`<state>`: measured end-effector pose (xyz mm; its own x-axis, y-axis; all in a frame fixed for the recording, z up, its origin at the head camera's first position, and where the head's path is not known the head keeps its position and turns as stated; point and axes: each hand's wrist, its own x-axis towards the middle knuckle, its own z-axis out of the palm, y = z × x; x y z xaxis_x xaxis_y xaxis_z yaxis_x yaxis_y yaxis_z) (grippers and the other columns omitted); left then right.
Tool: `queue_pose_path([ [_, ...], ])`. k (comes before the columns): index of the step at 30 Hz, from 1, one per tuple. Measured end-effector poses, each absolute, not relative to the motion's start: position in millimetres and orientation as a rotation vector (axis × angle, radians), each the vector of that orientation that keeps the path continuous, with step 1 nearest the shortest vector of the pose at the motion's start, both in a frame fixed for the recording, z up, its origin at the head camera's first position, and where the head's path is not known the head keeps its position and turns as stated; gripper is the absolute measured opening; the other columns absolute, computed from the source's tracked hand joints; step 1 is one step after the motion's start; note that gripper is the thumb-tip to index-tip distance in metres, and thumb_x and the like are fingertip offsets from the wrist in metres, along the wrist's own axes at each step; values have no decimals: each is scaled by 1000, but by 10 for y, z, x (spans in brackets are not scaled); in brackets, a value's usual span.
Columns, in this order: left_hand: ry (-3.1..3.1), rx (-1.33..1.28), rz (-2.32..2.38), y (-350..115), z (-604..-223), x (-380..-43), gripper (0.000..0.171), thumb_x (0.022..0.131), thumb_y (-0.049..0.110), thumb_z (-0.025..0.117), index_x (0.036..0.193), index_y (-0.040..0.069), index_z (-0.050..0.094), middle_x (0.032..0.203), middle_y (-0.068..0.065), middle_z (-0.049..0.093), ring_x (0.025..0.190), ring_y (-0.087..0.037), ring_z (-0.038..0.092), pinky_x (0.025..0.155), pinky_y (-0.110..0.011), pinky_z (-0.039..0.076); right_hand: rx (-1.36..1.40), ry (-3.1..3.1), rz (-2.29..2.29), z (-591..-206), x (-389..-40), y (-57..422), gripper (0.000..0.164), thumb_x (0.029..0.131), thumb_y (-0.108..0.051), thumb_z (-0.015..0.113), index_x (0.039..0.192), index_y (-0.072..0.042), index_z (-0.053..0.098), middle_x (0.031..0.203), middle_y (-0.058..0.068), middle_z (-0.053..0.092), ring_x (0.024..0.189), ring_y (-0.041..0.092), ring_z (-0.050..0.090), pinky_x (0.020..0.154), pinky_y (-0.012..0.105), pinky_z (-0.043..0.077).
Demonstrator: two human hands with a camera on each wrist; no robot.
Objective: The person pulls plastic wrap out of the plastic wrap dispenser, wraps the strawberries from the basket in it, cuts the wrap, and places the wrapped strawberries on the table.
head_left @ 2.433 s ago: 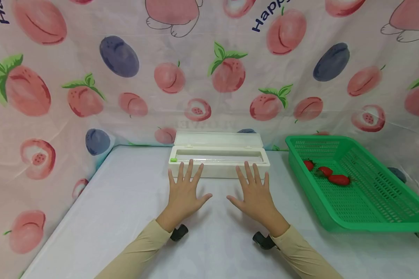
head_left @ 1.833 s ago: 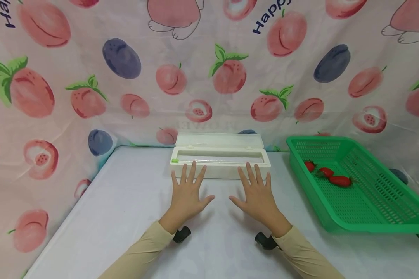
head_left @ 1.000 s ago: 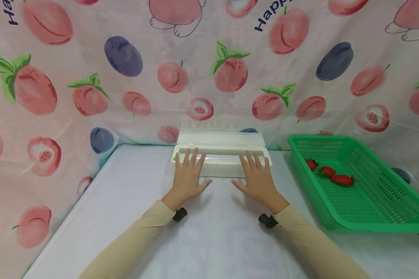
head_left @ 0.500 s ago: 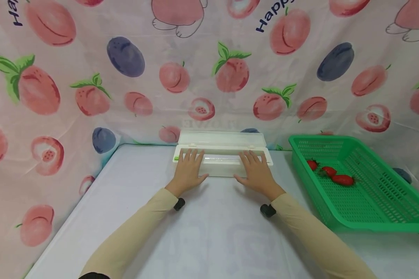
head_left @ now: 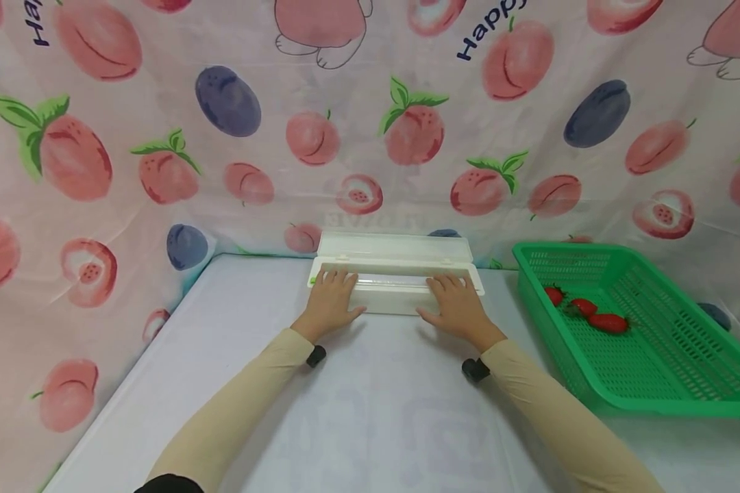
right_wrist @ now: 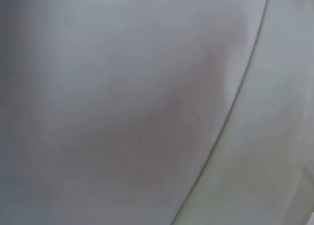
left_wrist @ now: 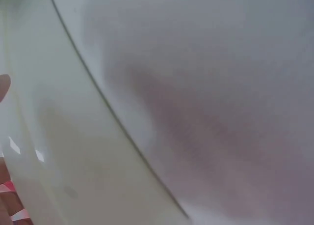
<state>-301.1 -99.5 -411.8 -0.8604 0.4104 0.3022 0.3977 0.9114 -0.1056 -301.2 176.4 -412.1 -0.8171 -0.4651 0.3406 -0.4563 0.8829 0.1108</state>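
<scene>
White box (head_left: 391, 300) sits at the far side of the white table (head_left: 370, 418), near the patterned cloth (head_left: 358, 89), about centered. Its lid (head_left: 395, 244) is flipped up and back, and the long slot is exposed. Shiny pale roll (head_left: 391, 281) lies lengthwise in the slot; small green piece (head_left: 312, 281) at its left end, partly behind fingers.

Left hand (head_left: 329, 305) at the left part of the box, right hand (head_left: 460, 308) at the right part, roughly mirrored. On both, fingers bend over the front rim toward the slot and the thumb points inward, low by the front wall. Middle stretch of the roll shows between the hands. Grip: can't tell on either hand whether fingers clamp the front wall or the roll, or just rest there; fingertips are hard to make out. Left wrist view: box wall plus blurry table, one fingertip (left_wrist: 4, 86) at the left edge. Right wrist view: mostly blurry table and box wall.

Green basket (head_left: 672, 405) stands on the right of the table, well apart from the left hand. Three strawberries (head_left: 608, 323) lie inside, toward its left side. Tan sleeves (head_left: 234, 411) on both arms, black wrist camera (head_left: 475, 370) by the right cuff.
</scene>
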Motion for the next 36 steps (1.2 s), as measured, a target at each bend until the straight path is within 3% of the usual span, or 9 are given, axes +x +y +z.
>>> queue_pose_path([
  [13, -2811, -612, 96, -971, -3949, -3097, 62, 84, 59, 54, 119, 8, 55, 116, -12, 61, 111, -32, 56, 101, -51, 35, 683, -2715, -17, -4019, -3108, 1809, 64, 84, -58, 53, 120, -6, 59, 118, 14, 62, 111, 33, 57, 96, 58, 37],
  [21, -2794, -618, 50, -906, -3884, -3102, 56, 86, 57, 53, 109, 6, 61, 110, -12, 63, 108, -31, 58, 103, -52, 34, 671, -2770, -44, -3910, -3164, 1777, 58, 84, -60, 52, 108, -9, 64, 110, 10, 65, 97, 29, 62, 83, 55, 43],
  [28, -2793, -665, 23, -872, -3935, -3094, 58, 87, 57, 52, 113, 5, 60, 114, -13, 63, 111, -31, 57, 105, -54, 34, 646, -2870, -51, -3878, -3174, 1761, 61, 84, -61, 51, 112, -8, 62, 116, 11, 64, 100, 30, 61, 84, 57, 42],
  [36, -2755, -716, -37, -900, -3964, -3194, 59, 87, 59, 50, 111, 5, 59, 111, -12, 63, 105, -32, 59, 97, -51, 39, 630, -2882, -29, -3890, -3274, 1856, 62, 83, -62, 51, 111, -9, 64, 111, 11, 67, 98, 30, 62, 87, 59, 44],
])
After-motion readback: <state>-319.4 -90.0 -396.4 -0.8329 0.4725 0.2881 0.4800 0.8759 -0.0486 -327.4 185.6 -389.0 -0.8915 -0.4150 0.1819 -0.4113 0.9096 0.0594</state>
